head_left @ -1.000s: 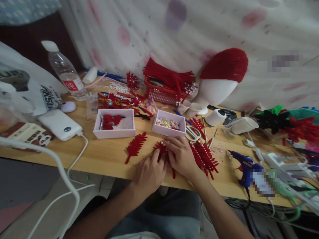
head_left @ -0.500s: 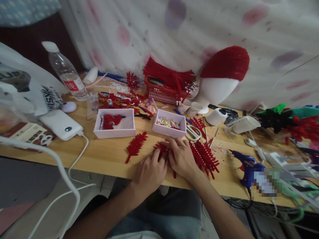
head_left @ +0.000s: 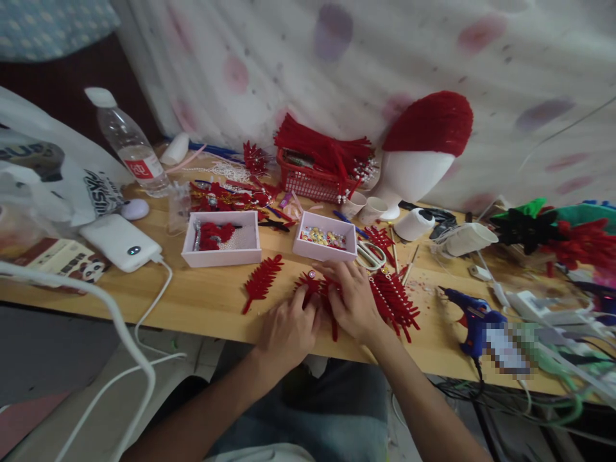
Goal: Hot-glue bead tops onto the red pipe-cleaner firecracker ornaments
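A red fuzzy feather-shaped wire piece [head_left: 314, 287] lies flat near the front edge of the light wooden counter [head_left: 206, 308], pinned from both sides, which likely keeps it from sliding. The left hand [head_left: 289, 327] curls its fingers onto the lower stem; whether they pinch it I cannot tell. The right hand [head_left: 353, 300] rests loosely open, fingers spread over the fronds. A shallow pink box of coloured beads [head_left: 327, 237] sits just behind. A stack of red feather pieces [head_left: 395, 303] crowds the right hand's outer side, with a blue glue gun [head_left: 474, 319] beyond.
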Demonstrator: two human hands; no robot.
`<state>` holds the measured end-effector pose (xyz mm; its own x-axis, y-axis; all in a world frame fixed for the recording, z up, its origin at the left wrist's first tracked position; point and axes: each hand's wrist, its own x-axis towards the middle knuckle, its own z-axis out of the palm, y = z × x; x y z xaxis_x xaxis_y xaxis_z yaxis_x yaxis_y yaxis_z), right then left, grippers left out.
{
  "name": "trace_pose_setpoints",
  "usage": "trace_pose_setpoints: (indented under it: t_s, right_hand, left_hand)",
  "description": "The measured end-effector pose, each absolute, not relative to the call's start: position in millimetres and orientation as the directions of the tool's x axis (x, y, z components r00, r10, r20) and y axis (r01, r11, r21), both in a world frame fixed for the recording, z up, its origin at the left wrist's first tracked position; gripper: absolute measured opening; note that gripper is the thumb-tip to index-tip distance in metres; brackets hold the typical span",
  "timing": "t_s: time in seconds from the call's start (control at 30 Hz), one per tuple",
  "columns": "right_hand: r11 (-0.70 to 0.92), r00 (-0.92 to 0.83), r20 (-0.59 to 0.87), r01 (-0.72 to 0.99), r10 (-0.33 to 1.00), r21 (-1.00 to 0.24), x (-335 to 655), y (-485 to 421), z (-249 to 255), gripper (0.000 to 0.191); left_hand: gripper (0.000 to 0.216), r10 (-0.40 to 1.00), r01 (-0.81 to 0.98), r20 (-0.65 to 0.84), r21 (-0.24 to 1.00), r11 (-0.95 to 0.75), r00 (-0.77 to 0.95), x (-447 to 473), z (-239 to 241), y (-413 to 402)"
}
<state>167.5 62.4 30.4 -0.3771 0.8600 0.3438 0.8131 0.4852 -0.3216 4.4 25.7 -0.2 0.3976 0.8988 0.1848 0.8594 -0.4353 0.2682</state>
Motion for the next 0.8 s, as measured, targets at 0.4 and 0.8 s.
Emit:
trace_pose_setpoints:
  t_s: [0.4,0.8]
  right_hand:
    - [0.356,-0.204,0.427,0.881,0.881,-0.312,156,10,16,0.027]
    - [0.081,0.002,0.381,0.976,0.924,-0.202,88,-25,-10,0.024]
  left_hand:
    - [0.036,0.914,0.798,0.203,0.446,-0.407,0.352,0,4,27]
    - [0.022,0.842,-0.661,-0.525,0.588,0.466,0.127,-46,34,31]
